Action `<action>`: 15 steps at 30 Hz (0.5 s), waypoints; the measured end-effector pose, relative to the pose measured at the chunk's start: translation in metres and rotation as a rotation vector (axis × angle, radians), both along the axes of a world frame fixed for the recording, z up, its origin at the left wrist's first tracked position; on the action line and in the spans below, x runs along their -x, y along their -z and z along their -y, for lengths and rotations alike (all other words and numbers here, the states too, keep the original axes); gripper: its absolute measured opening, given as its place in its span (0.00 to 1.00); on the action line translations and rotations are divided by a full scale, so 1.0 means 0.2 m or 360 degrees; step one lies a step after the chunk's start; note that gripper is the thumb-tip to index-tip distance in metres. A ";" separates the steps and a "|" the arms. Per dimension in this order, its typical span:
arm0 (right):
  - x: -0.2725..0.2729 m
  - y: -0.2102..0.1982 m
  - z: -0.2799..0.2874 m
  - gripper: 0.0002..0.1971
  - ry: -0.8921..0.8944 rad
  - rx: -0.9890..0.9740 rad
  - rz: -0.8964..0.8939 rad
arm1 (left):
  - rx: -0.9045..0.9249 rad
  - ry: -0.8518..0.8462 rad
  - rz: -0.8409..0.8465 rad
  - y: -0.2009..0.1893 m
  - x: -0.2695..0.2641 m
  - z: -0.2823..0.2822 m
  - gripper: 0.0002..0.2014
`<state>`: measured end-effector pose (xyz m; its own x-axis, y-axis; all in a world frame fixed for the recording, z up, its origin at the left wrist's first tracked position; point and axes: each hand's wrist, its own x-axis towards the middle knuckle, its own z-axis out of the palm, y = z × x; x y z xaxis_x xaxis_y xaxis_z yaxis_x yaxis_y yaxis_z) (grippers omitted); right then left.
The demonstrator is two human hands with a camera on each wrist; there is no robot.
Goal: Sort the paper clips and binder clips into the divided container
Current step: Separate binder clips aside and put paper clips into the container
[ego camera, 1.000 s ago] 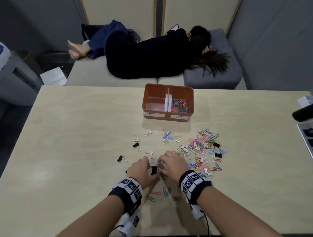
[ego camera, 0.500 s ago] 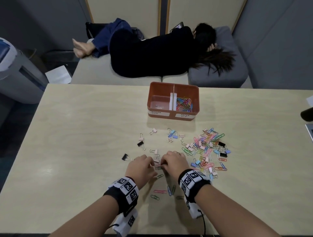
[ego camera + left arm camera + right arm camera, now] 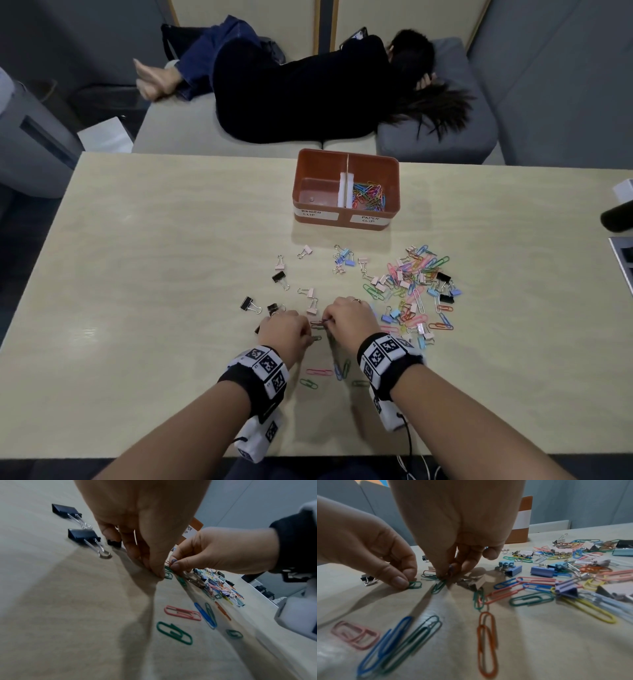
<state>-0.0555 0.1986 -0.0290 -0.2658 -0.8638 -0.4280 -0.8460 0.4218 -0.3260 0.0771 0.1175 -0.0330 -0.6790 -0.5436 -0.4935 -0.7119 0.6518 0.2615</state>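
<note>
An orange divided container (image 3: 346, 219) stands at the table's far middle. Its right half holds coloured paper clips (image 3: 368, 198); its left half, labelled binder clip, looks almost bare. A mixed pile of clips (image 3: 414, 287) lies to the right of my hands. Black binder clips (image 3: 250, 304) (image 3: 82, 534) lie to the left. My left hand (image 3: 287, 329) pinches a green paper clip (image 3: 415, 584) (image 3: 169, 574) against the table. Close beside it, my right hand (image 3: 346, 318) (image 3: 447, 573) pinches a small bunch of paper clips.
Loose paper clips (image 3: 318, 371) lie between my wrists near the table's front edge. A person lies on a sofa (image 3: 191, 137) beyond the far edge. A dark object (image 3: 616, 216) and a tray (image 3: 621, 260) sit at the table's right edge.
The black binder clip seen between my hands a second ago is no longer there. Both hands have stayed close together and now pinch paper clips.
</note>
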 end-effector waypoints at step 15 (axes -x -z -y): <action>0.08 -0.06 -0.11 0.06 0.0255 0.0073 0.0292 | -0.0540 0.0122 -0.0323 -0.04 -0.16 0.04 0.09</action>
<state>-0.0718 0.2198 -0.0161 -0.3224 -0.8366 -0.4429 -0.6945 0.5269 -0.4899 0.1083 0.1101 -0.0244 -0.8132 -0.3170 -0.4881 -0.5765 0.5536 0.6010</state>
